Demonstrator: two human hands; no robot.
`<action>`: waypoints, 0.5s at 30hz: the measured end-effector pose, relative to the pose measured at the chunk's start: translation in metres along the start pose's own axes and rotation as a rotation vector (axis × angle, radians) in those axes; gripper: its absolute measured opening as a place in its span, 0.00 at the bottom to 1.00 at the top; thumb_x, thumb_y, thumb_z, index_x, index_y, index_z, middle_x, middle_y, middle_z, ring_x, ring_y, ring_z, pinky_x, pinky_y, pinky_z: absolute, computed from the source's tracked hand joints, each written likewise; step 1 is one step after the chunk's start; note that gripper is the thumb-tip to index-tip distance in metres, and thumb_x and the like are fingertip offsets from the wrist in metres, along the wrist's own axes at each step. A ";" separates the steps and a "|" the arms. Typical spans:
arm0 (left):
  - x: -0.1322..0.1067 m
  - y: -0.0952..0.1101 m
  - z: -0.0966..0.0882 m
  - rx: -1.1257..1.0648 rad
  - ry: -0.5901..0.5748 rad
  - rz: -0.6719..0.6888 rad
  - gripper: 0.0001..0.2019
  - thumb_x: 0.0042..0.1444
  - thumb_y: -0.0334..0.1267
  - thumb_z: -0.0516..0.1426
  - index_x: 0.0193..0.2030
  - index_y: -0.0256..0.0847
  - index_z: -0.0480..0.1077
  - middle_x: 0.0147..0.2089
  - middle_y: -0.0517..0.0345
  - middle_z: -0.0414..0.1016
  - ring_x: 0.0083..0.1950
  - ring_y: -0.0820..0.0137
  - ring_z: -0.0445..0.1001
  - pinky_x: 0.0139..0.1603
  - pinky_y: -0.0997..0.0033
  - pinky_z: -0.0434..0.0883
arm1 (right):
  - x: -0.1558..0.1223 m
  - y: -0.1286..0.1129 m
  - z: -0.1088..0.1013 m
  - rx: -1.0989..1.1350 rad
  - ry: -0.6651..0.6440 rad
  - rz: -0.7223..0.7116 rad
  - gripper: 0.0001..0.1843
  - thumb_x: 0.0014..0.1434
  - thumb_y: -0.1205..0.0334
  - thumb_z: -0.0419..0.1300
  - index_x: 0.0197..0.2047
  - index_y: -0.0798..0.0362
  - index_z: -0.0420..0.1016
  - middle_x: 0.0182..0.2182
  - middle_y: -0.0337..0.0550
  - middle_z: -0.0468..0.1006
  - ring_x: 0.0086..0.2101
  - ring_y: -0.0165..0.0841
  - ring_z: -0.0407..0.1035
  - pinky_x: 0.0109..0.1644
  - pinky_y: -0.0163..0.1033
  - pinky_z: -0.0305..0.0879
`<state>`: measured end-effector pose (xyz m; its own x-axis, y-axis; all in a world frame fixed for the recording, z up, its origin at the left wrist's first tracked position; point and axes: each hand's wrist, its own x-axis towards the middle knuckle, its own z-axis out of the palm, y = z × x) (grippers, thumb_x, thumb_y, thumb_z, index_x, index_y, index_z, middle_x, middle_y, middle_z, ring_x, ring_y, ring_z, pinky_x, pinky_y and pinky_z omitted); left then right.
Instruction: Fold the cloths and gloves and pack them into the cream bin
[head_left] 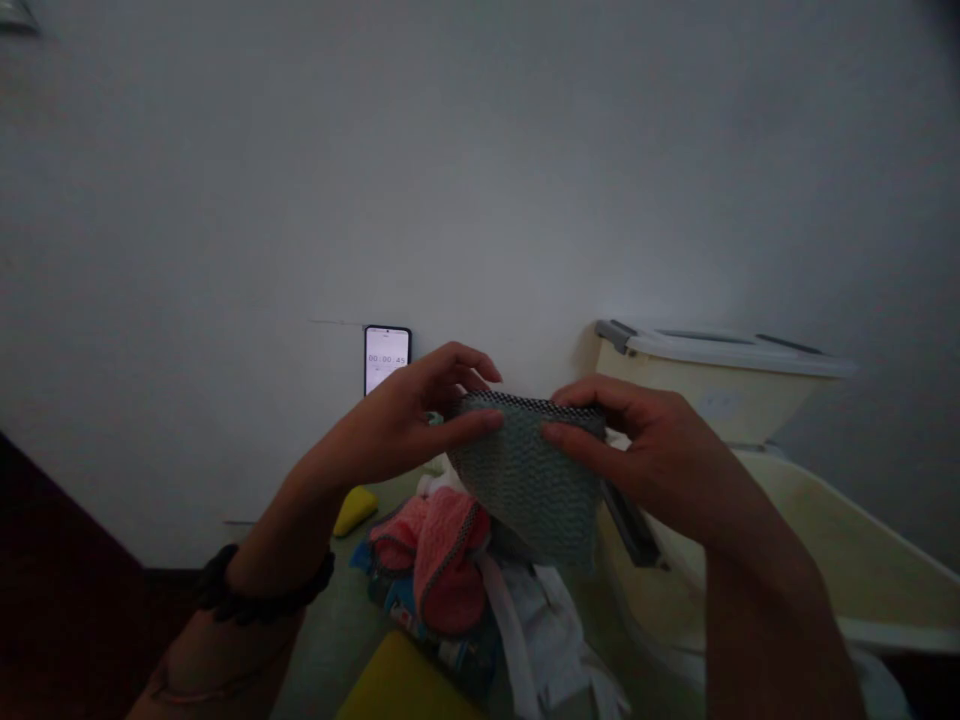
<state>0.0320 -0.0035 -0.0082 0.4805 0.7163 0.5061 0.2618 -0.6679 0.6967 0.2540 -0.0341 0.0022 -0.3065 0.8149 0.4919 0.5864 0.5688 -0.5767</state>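
A grey-green textured cloth (529, 480) with a black-and-white checked edge hangs between my two hands. My left hand (435, 410) pinches its upper left part, thumb in front and fingers behind. My right hand (637, 430) grips the upper right corner in the same way. Below the cloth lies a crumpled pink cloth (446, 570) with a dark checked border, on top of a blue package (405, 610). White fabric (544, 630) with straps is spread beside it, partly covered by the hanging cloth.
A phone (387, 358) showing a running timer leans on the wall. To the right stand a cream storage bin (720, 395) with a lid and an open cream bin (847, 540). Yellow items lie on the table: a small one (355, 510) and a larger one (405, 685).
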 end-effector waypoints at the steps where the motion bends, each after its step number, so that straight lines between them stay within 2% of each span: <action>1: 0.000 0.000 0.000 -0.005 -0.013 -0.006 0.10 0.54 0.37 0.60 0.42 0.42 0.66 0.35 0.60 0.71 0.34 0.72 0.73 0.30 0.79 0.70 | 0.000 0.000 0.000 -0.009 0.024 -0.022 0.05 0.55 0.59 0.61 0.34 0.51 0.75 0.30 0.38 0.77 0.30 0.31 0.70 0.31 0.34 0.65; 3: 0.000 0.000 0.001 -0.022 -0.029 -0.026 0.07 0.54 0.38 0.59 0.38 0.41 0.66 0.32 0.61 0.71 0.32 0.73 0.73 0.29 0.78 0.70 | 0.001 0.001 0.001 -0.028 0.090 -0.073 0.04 0.54 0.60 0.62 0.33 0.50 0.75 0.31 0.38 0.77 0.32 0.31 0.70 0.34 0.35 0.65; 8: 0.000 -0.004 -0.002 0.024 -0.019 -0.051 0.08 0.52 0.38 0.61 0.33 0.40 0.66 0.28 0.61 0.72 0.30 0.71 0.74 0.30 0.75 0.72 | 0.002 0.004 0.000 -0.059 0.235 -0.144 0.05 0.52 0.61 0.64 0.34 0.51 0.75 0.33 0.40 0.77 0.34 0.33 0.71 0.39 0.39 0.67; 12: 0.001 -0.007 -0.006 0.033 0.078 -0.041 0.09 0.48 0.35 0.64 0.27 0.38 0.66 0.30 0.60 0.72 0.32 0.72 0.74 0.35 0.74 0.74 | 0.002 0.006 -0.002 -0.055 0.233 -0.155 0.06 0.53 0.60 0.64 0.35 0.51 0.76 0.34 0.40 0.78 0.36 0.33 0.71 0.41 0.40 0.67; 15: 0.002 -0.008 -0.007 -0.016 0.152 -0.042 0.11 0.45 0.34 0.65 0.25 0.37 0.65 0.32 0.60 0.72 0.33 0.73 0.74 0.36 0.75 0.74 | 0.002 0.008 -0.002 -0.053 0.287 -0.129 0.05 0.53 0.61 0.64 0.35 0.51 0.76 0.34 0.40 0.78 0.36 0.34 0.72 0.41 0.41 0.68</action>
<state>0.0246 0.0049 -0.0090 0.3372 0.7667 0.5464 0.2648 -0.6342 0.7264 0.2594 -0.0280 -0.0001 -0.1615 0.6672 0.7272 0.5973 0.6527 -0.4662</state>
